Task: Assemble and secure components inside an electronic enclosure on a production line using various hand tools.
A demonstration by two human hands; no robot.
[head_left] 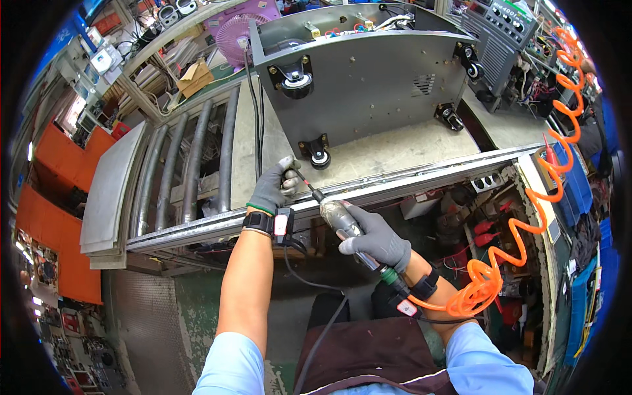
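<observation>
My right hand (pixel 378 238) wraps round a pneumatic screwdriver (pixel 340 220), its body worn and silvery. The long, thin driver bit (pixel 305 179) points up and left toward my left hand (pixel 271 187). Those left fingers are closed at the bit's tip; whatever they pinch there is too small to make out. Both hands wear grey gloves. Just beyond them, a dark grey metal cabinet (pixel 368 85) lies on its side on the bench, its caster-bearing panel facing me. The nearest caster (pixel 318 157) sits right of my left fingertips, with other casters at the remaining corners.
An orange coiled air hose (pixel 484 280) runs from the screwdriver up the right side. Metal rollers (pixel 194 161) fill the bench's left part, beside stacked grey panels (pixel 108 191). A pink fan (pixel 240 39) and a grey machine (pixel 490 43) stand behind. Black cables (pixel 258 131) hang left of the cabinet.
</observation>
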